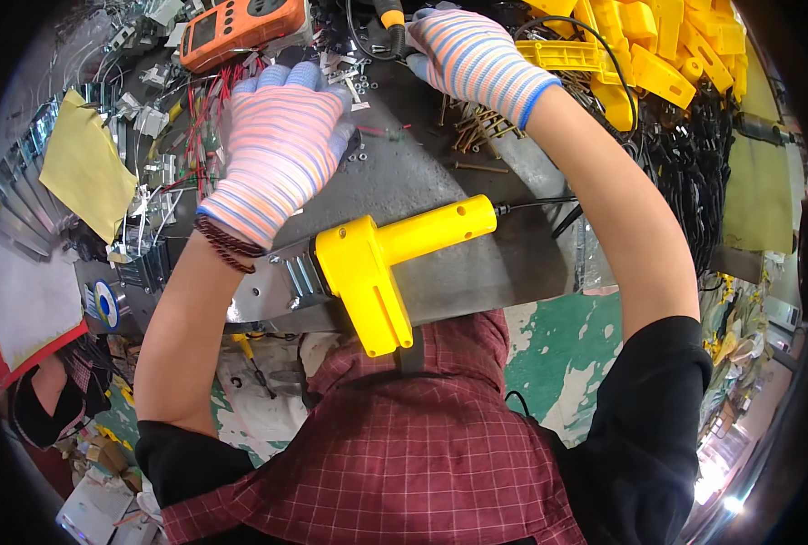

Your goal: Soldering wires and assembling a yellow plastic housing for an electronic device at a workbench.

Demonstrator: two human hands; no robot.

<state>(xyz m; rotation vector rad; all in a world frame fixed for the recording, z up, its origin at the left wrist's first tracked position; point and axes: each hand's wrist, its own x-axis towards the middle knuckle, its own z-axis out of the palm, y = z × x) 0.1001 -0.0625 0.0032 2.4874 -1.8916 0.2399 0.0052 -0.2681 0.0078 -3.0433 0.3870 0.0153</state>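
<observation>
Yellow casing (354, 263) lies on the tabletop (395, 177), close to the person, its thick end showing past the near edge. It looks like stiff, fairly light, smooth plastic, best held around its round handle (436, 229). The left hand (281, 145) spreads below an orange meter (241, 32); the right hand (477, 59) curls beside a screwdriver (392, 18). I cannot tell whether either grips anything. Wires (206, 136) and yellow parts (663, 77) crowd around; the green floor (558, 336) is worn.

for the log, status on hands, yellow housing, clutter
Left hand beside red wires. Right hand by yellow-black handle, grip unclear. Yellow housing at bench edge, untouched. Loose screws near right hand.
</observation>
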